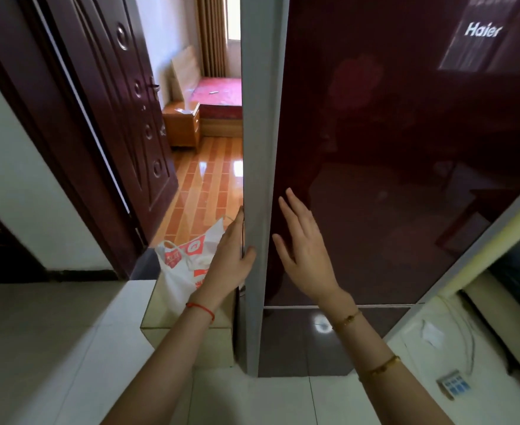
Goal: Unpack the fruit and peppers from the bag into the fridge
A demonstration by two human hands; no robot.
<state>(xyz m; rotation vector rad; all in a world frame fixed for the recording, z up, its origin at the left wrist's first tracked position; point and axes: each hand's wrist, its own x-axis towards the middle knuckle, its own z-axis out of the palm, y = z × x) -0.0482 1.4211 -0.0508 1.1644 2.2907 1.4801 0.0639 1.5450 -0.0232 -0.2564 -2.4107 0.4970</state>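
Person stands facing a dark red Haier fridge (390, 148), upper door (375, 210) looks closed or nearly so. Left hand (232, 256) is on the door's left vertical edge, the grey side strip (260, 179): thumb wrapped onto the front of the strip, fingers tucked behind the edge, so it grips the door edge. How deep the fingers reach can't be seen. Right hand (301, 250) is flat with fingers straight and spread, holding nothing, at the glossy door front just right of the strip; touching or just off the glass, can't tell.

White plastic bag (185, 265) with red print sits on a low beige ledge (160, 308) just left of the fridge, right behind the left hand and wrist. Bag mouth faces up, handles loose. Contents not visible, no fruit or peppers seen yet.

Judgement: step in hand is opening the fridge; nothing unpacked so far. Key relation: the gripped edge runs vertical, on the fridge's left side, so hinges are probably on the right and the door would swing toward the person and rightward. Bag lies left of the grip, nearer the left hand. Once the door is open, the bag stays on the open side, not blocked by it.
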